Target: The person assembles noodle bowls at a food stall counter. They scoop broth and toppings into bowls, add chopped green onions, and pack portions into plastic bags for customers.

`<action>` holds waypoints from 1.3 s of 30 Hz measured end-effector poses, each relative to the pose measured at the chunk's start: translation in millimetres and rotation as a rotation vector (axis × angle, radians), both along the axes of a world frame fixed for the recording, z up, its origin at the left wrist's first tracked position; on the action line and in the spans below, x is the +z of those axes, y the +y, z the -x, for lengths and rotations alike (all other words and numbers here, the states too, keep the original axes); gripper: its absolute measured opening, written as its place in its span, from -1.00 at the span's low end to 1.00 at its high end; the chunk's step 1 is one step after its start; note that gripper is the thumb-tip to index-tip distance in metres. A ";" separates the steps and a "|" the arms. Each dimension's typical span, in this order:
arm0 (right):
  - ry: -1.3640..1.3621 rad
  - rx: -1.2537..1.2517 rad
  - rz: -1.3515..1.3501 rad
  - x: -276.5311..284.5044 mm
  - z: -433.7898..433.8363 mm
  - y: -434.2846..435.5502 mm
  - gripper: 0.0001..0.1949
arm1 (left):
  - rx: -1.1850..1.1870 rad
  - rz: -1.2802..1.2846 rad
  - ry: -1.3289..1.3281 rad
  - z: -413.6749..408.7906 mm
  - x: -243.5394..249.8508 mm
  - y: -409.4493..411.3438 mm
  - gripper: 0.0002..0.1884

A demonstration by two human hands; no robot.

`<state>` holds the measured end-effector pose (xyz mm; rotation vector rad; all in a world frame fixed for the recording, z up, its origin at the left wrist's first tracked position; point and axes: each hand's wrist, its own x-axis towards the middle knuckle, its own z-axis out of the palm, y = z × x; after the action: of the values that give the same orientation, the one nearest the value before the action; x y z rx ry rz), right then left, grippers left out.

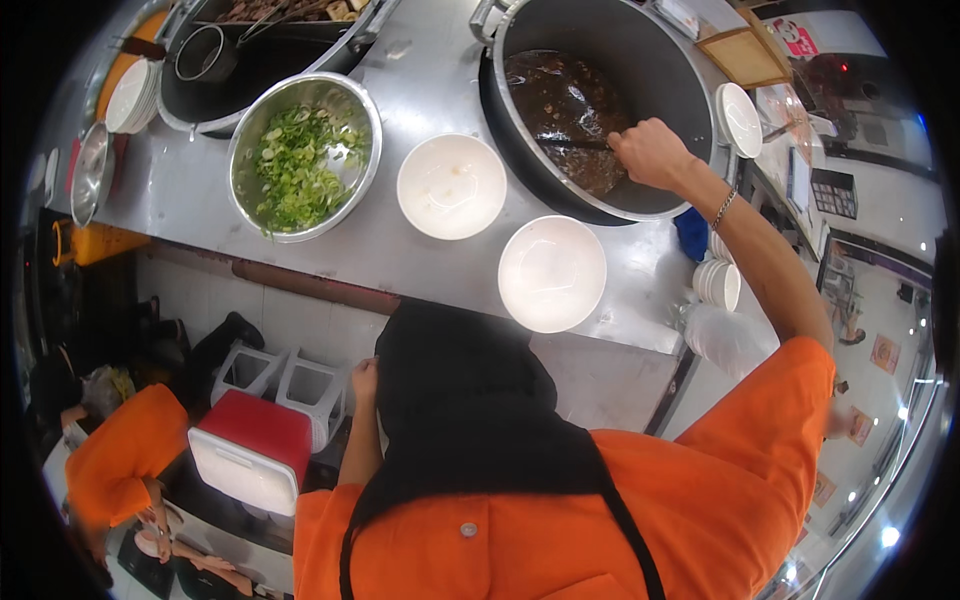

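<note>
My right hand [654,154] is inside a large metal pot [667,67], gripping the dark handle [571,144] of a utensil. Its other end is lost in dark brown broth [559,94]. Down at my side, my left hand [366,379] hangs against the black apron [465,390] with its fingers curled; whether it pinches the cloth is unclear. Two white bowls stand near the pot: one bowl [451,187] has small specks inside, the other bowl [553,275] sits by the counter edge. Left of them, a steel bowl [241,161] contains chopped green onions [304,172].
Another large pot [176,112] at upper left has a strainer [204,56] in it. Stacked plates [131,97] stand beside it. White cups [718,285] and a plastic bag [724,337] are at right. Behind me are a red-and-white cooler [251,450] and a person in orange [127,457].
</note>
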<state>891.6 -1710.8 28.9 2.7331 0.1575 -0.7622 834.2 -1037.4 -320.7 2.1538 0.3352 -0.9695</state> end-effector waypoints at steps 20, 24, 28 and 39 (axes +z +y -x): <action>-0.395 -0.867 0.047 -70.0 29.7 -121.7 -0.66 | 0.073 0.005 -0.025 2.4 11.3 3.1 -0.63; -0.313 -0.943 0.116 -59.2 79.2 -111.9 -0.66 | 0.037 -0.020 0.064 -9.1 15.2 -7.8 -0.65; -0.116 -0.940 0.110 -34.4 96.1 -53.6 -0.70 | 0.009 0.002 -0.008 -18.6 16.0 -15.1 -0.62; 0.063 -0.776 -0.133 12.5 31.8 62.6 -0.76 | -0.030 0.002 0.035 -53.1 23.3 -21.8 -0.59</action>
<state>859.8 -1648.1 41.3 2.8745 -0.9167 -1.0447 887.3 -1059.2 -297.4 2.1477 0.3199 -1.0245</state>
